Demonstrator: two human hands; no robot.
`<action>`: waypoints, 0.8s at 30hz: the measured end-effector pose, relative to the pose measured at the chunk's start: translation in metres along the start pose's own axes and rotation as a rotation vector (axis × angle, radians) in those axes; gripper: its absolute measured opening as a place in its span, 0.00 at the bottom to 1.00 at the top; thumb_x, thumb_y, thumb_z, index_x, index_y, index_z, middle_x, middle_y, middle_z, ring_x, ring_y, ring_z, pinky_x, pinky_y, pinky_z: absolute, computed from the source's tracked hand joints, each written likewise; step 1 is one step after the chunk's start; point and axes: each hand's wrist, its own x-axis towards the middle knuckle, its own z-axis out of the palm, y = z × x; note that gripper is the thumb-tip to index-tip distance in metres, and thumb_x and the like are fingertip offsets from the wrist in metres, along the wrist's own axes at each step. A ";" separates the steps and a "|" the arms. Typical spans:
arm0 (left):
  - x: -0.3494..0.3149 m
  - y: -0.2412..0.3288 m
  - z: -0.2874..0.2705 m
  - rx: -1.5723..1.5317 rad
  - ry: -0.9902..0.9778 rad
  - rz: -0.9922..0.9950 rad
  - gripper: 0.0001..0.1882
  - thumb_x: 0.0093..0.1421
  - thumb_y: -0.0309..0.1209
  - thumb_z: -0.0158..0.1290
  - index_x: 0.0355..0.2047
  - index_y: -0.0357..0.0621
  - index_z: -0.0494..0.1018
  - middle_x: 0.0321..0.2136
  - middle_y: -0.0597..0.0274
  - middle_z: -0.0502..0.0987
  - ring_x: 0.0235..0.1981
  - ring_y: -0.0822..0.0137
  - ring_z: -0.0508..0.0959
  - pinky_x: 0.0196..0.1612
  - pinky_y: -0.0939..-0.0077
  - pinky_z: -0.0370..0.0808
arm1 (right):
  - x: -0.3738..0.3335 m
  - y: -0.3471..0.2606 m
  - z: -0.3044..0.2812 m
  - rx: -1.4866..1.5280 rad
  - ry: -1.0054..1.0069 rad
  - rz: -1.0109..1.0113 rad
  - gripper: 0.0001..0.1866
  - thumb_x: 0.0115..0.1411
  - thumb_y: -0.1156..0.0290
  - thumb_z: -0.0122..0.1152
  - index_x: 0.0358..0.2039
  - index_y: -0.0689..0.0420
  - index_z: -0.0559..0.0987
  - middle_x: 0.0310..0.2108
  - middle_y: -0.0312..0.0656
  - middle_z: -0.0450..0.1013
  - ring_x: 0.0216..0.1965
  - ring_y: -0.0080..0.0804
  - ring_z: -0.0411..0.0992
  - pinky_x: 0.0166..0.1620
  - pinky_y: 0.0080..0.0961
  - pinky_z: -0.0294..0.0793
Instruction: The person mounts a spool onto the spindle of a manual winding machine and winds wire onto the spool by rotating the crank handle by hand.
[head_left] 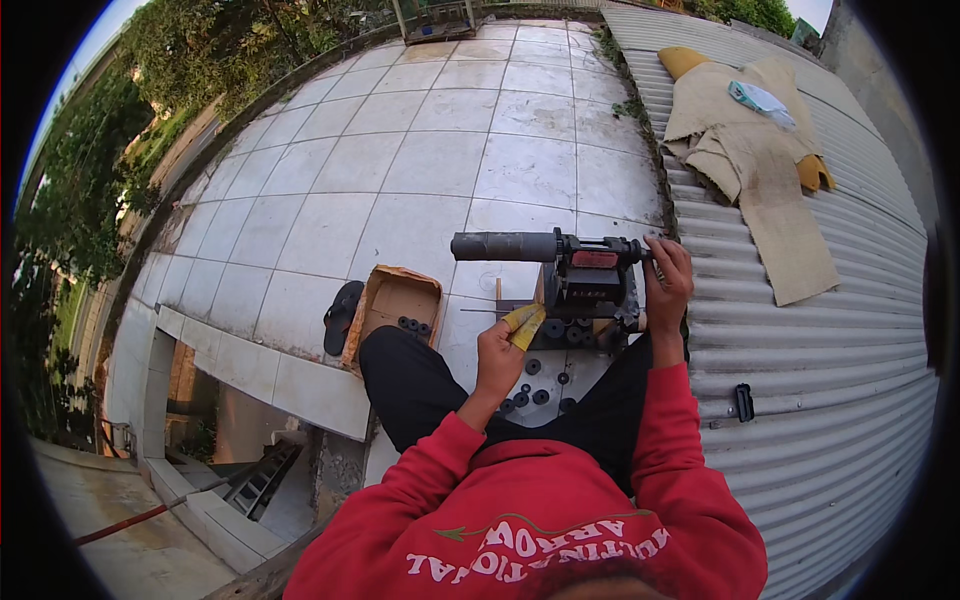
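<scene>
Between my knees stands a dark machine (590, 285) with a red label and a long grey cylinder (505, 246) reaching out to its left. My left hand (497, 355) pinches a folded yellow strip (525, 324), cloth or abrasive paper, against the machine's lower left side. At the opposite end my right hand (668, 285) curls its fingers at the tip of the machine's shaft; the exact part under them is hidden. A thin rod (482, 310) sticks out left, above my left hand. Several black round pieces with holes (540, 397) lie on the tiles below.
To the left, a cardboard box (375, 300) holds a few black round pieces, beside a black slipper (342, 318). Corrugated metal sheets (800, 450) on the right carry beige sacking (790, 240) and a small black object (743, 402). An opening with a ladder (262, 480) drops at lower left.
</scene>
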 end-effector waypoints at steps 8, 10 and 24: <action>-0.001 0.005 -0.001 -0.005 0.012 -0.006 0.15 0.71 0.21 0.58 0.56 0.31 0.82 0.49 0.57 0.87 0.50 0.73 0.83 0.56 0.79 0.76 | -0.004 0.050 0.043 -0.019 -0.157 0.085 0.23 0.57 0.78 0.70 0.54 0.50 0.87 0.46 0.44 0.82 0.52 0.45 0.78 0.57 0.39 0.75; -0.001 0.006 -0.002 -0.016 0.016 -0.009 0.15 0.71 0.21 0.58 0.56 0.32 0.82 0.49 0.57 0.87 0.50 0.73 0.83 0.56 0.79 0.76 | -0.023 0.056 0.048 -0.010 -0.205 0.131 0.23 0.56 0.78 0.70 0.53 0.51 0.87 0.45 0.46 0.82 0.52 0.47 0.78 0.57 0.41 0.75; 0.002 -0.002 -0.003 -0.054 0.030 0.007 0.15 0.71 0.20 0.58 0.56 0.31 0.82 0.49 0.56 0.87 0.49 0.72 0.84 0.55 0.78 0.77 | -0.072 -0.004 -0.015 -0.033 -0.115 0.146 0.22 0.56 0.83 0.70 0.51 0.53 0.88 0.49 0.42 0.81 0.57 0.43 0.77 0.63 0.39 0.71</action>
